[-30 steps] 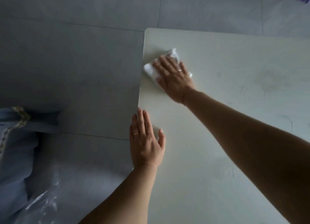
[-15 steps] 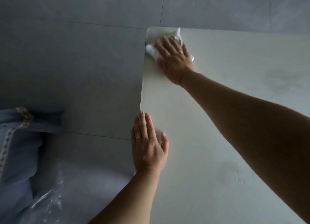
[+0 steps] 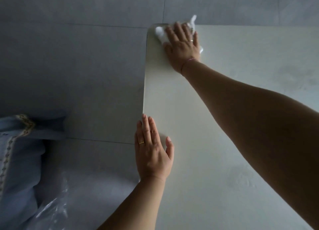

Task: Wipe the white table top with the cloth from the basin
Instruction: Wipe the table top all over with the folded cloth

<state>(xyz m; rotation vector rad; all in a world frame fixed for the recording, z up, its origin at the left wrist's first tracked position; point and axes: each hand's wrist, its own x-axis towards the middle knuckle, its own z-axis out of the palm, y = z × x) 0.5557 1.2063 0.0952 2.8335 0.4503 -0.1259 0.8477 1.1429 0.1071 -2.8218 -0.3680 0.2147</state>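
Note:
The white table top fills the right side of the view, its left edge running down the middle. A white cloth lies at the far left corner of the table, one end sticking past the far edge. My right hand presses flat on the cloth, covering most of it. My left hand rests flat and empty on the table's left edge, fingers together, thumb apart. The basin is out of view.
Grey floor tiles lie to the left of and beyond the table. A pale blue fabric with patterned trim sits at the lower left, with clear plastic film beside it. Faint damp marks show on the table.
My right hand has slid the cloth along the left edge away from me to the far left corner. My left hand has stayed on the edge.

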